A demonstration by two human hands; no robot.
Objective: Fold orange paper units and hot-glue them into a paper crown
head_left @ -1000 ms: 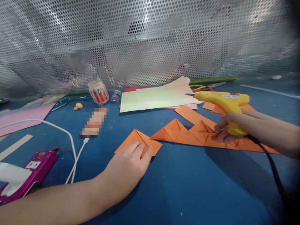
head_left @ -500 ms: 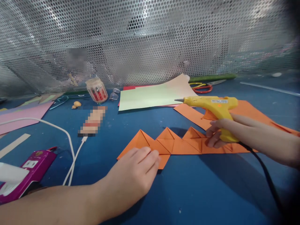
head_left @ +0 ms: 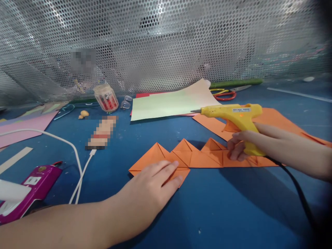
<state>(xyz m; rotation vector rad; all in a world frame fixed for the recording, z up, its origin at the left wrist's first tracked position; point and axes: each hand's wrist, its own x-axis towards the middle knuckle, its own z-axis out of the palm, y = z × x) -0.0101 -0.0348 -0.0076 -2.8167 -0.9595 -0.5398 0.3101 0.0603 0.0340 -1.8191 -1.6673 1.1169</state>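
Observation:
My left hand lies flat, fingers stretched out, pressing on a folded orange paper piece on the blue table. That piece touches the left end of a row of folded orange triangles. My right hand is closed round the handle of a yellow glue gun, whose nozzle points left above the row. The gun's black cable runs off toward the lower right.
Pale green and cream sheets and a flat orange sheet lie behind. Scissors, a small jar, pink paper, a white cable and a magenta power strip are around. A perforated metal screen walls the back.
My left hand slid the single folded piece right until it met the orange row. My right hand brought the glue gun down and to the left.

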